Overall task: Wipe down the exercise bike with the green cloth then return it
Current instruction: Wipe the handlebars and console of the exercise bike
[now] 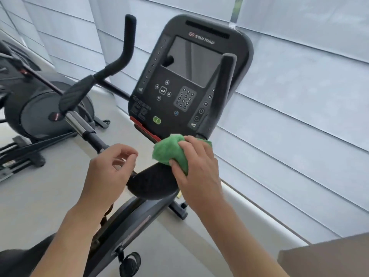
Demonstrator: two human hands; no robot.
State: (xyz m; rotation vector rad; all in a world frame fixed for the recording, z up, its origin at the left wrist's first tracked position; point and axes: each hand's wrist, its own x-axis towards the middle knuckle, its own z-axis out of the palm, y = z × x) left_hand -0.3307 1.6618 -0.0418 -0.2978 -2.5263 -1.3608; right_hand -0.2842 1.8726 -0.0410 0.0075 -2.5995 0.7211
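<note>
Handlebar (220,92) crosses console (179,76) above cloth (169,152) in right hand (196,166)

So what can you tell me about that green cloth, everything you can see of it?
The bunched green cloth looks like soft, fuzzy towelling, bright green all over, with a small pale bit showing at its top edge. It is crumpled into a wad rather than spread flat. The right hand grips it, fingers curled over the top and thumb underneath. It sits just below the black exercise-bike console, above a black textured pad; whether it touches either is unclear. The left hand is apart from it.
</note>
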